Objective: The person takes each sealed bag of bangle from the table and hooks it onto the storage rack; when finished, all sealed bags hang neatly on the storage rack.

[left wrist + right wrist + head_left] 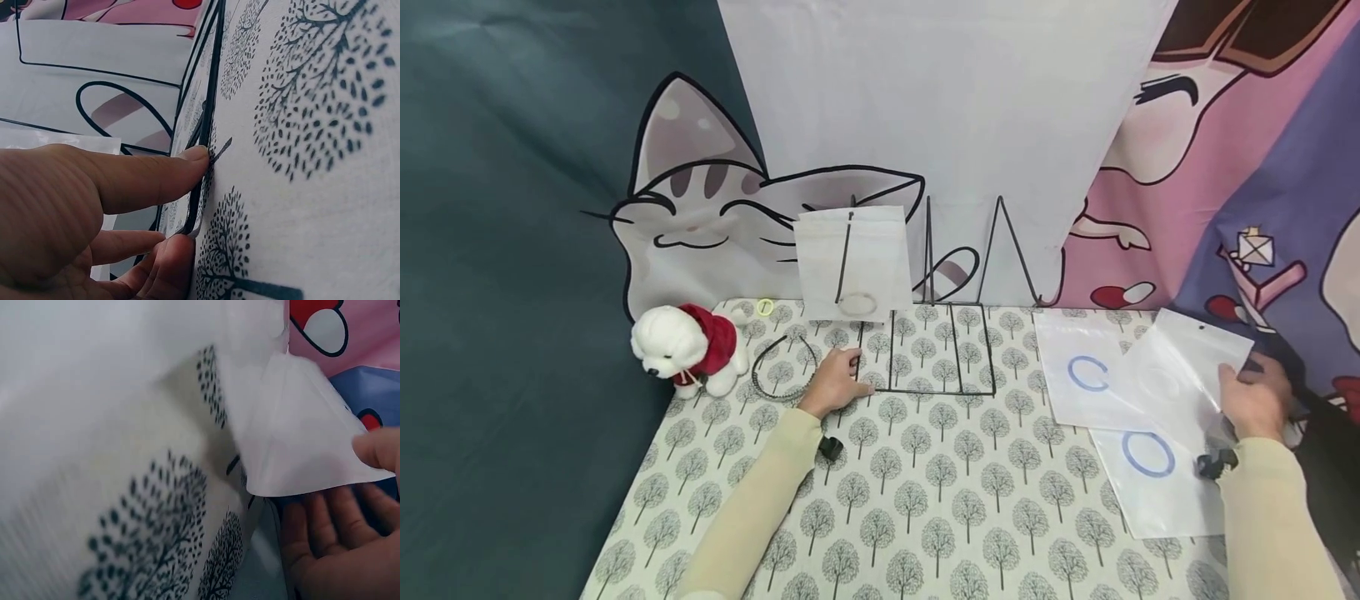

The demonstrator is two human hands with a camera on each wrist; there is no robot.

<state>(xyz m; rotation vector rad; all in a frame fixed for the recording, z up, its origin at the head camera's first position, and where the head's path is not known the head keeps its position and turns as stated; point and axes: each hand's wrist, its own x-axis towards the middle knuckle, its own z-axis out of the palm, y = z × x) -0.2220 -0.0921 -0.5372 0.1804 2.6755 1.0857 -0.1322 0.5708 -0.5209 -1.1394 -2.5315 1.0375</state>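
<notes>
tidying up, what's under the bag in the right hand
Under the bag in the right hand, two flat bags with blue rings stick out; their covered parts, and anything else beneath, can't be made out.

A printed backdrop (pixel 955 108) (smiling cat (pixel 688 212) included) runs from teal to purple behind a tree-patterned tablecloth (pixel 917 508).

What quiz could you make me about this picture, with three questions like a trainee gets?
1. True or false: the white plush dog wears a red hoodie.
2. Which thing does the right hand hold?
A) black headband
B) translucent plastic bag
C) yellow ring
3. Fill in the missing word: the ____ hand touches the black wire rack.

Key: 1. True. 2. B. 3. Left: the left hand has its thumb against the wire.
</notes>
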